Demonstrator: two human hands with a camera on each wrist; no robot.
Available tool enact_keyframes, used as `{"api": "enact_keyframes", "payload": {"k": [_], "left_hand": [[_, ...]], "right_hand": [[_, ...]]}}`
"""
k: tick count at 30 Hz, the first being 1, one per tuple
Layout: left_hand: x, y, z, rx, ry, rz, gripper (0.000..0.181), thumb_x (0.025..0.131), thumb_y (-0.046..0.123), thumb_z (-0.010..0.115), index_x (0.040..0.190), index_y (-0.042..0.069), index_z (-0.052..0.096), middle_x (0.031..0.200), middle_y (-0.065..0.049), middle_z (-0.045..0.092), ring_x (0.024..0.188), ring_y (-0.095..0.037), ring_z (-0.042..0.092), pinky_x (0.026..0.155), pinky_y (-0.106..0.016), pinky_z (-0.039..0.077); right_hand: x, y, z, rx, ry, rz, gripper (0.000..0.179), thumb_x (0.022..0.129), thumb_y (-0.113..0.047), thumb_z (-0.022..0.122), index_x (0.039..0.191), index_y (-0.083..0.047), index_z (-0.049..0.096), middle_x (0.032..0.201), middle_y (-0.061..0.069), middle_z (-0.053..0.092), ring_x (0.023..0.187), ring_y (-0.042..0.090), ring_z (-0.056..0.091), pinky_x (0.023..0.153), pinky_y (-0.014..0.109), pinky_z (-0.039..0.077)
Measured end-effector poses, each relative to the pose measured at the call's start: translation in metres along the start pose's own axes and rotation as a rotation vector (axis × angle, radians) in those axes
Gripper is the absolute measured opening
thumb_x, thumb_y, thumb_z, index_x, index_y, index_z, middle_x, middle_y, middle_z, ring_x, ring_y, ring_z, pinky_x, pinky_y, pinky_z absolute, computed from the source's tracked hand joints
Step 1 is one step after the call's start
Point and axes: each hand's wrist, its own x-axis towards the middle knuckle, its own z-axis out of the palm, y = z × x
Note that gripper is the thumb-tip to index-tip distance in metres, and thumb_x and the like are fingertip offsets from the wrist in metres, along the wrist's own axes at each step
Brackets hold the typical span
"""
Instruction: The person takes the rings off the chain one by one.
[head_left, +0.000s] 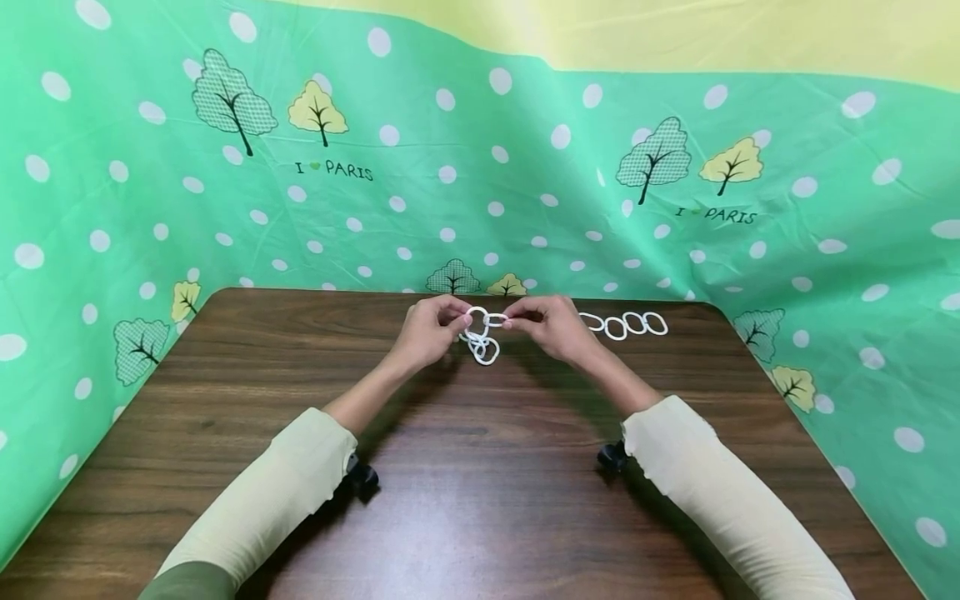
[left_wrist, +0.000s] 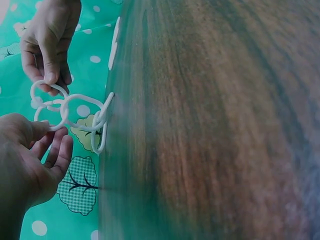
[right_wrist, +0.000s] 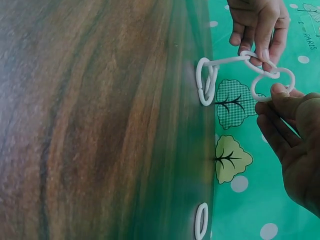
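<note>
Toward the far side of the table, my left hand (head_left: 432, 329) pinches a white oval chain link (head_left: 476, 310) between thumb and fingers. My right hand (head_left: 557, 325) pinches another white link (head_left: 497, 320), which hooks through the left one in the right wrist view. Below them a short chain of white links (head_left: 487, 353) hangs from the link in my left hand, its lower end at the tabletop. In the left wrist view the joined links (left_wrist: 84, 111) dangle between the two hands.
Several loose white links (head_left: 633, 324) lie in a row on the brown wooden table (head_left: 465, 500), right of my right hand. A green dotted cloth (head_left: 450, 208) hangs behind the table and along its sides. Dark wrist-camera mounts (head_left: 363, 478) sit under both sleeves.
</note>
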Motion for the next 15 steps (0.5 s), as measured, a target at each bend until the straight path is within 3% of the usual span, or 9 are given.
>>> {"api": "enact_keyframes", "payload": {"k": [4, 11, 15], "left_hand": [[0.0007, 0.0009, -0.0003, -0.015, -0.009, -0.008, 0.022, 0.109, 0.011, 0.075, 0.126, -0.001, 0.078, 0.107, -0.02, 0.081, 0.083, -0.045, 0.073, 0.057, -0.035, 0.061], [0.0012, 0.0015, -0.0017, 0.002, 0.006, 0.005, 0.021, 0.108, 0.011, 0.076, 0.125, -0.001, 0.079, 0.102, -0.015, 0.082, 0.074, -0.014, 0.065, 0.062, -0.025, 0.055], [0.0006, 0.0019, -0.0018, -0.002, 0.004, -0.002, 0.021, 0.108, 0.011, 0.076, 0.125, -0.001, 0.079, 0.102, -0.017, 0.082, 0.073, -0.017, 0.066, 0.059, -0.026, 0.056]], "right_hand": [[-0.002, 0.0026, -0.0002, 0.006, -0.006, -0.055, 0.012, 0.098, -0.009, 0.088, 0.11, -0.005, 0.088, 0.106, 0.011, 0.088, 0.095, 0.024, 0.079, 0.082, 0.03, 0.062], [-0.0029, 0.0065, 0.0023, -0.018, 0.011, -0.153, 0.011, 0.097, -0.006, 0.088, 0.107, -0.005, 0.089, 0.104, 0.011, 0.088, 0.097, 0.027, 0.083, 0.088, 0.043, 0.068], [-0.0032, 0.0071, 0.0029, -0.023, 0.013, -0.166, 0.01, 0.097, -0.006, 0.089, 0.107, -0.006, 0.089, 0.103, 0.01, 0.088, 0.097, 0.026, 0.084, 0.088, 0.045, 0.069]]}}
